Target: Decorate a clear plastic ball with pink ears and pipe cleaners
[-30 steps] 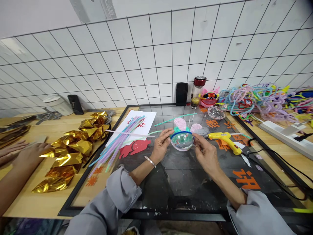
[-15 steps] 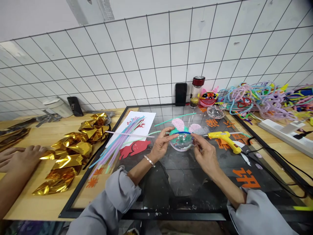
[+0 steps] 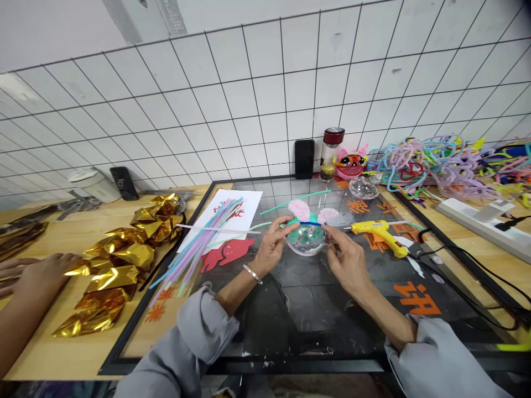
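Between my two hands is a clear plastic ball, its upper back part covered in green pipe cleaner and topped by pink ear-shaped pieces. A blue pipe cleaner lies across the front of the ball. My left hand is closed on the ball's left side, its thumb at the blue strip's left end. At the right end, my right hand pinches the blue pipe cleaner with thumb and forefinger against the ball. A yellow glue gun lies just right of my right hand, nozzle pointing left.
Loose pipe cleaners lie over white paper and beside a red cutout. Gold foil and another person's hand are at left. A glass bottle, tangled pipe cleaners and a power strip stand behind and right.
The view has shifted slightly. My hands keep their hold on the ball and blue strip, and the ball seems tilted a little, showing less green at the front.
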`<state>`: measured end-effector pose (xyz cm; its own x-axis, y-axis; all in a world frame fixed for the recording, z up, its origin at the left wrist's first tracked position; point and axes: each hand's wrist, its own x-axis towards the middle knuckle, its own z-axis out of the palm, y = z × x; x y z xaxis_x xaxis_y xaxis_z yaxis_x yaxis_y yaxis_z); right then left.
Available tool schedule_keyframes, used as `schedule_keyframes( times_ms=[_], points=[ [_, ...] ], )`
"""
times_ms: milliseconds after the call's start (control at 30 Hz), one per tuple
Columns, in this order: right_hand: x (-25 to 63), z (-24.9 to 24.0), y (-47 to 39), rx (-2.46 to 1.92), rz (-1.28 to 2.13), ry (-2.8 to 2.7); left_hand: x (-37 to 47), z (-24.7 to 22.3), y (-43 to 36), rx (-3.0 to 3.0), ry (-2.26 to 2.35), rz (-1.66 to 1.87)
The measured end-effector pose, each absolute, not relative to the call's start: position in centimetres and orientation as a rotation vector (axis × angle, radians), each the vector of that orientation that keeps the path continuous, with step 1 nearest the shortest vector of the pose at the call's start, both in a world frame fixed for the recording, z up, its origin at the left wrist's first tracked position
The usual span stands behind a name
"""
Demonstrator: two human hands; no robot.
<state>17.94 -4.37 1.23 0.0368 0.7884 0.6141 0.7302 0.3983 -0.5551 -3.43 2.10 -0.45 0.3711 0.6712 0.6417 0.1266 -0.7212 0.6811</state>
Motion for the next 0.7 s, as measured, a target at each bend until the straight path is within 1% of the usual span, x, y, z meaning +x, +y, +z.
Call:
schedule_keyframes(
  times_ms=[367,700],
  points=[
    [17.78,1.29,-4.51,-1.355,0.094,-1.715,-3.35,0.1,1.7,2.102,0.73,1.34],
    [17.76,1.34,-4.51,-1.353,0.088,-1.723,-3.38,-0.38,1.82,2.016,0.736,1.384]
  ],
)
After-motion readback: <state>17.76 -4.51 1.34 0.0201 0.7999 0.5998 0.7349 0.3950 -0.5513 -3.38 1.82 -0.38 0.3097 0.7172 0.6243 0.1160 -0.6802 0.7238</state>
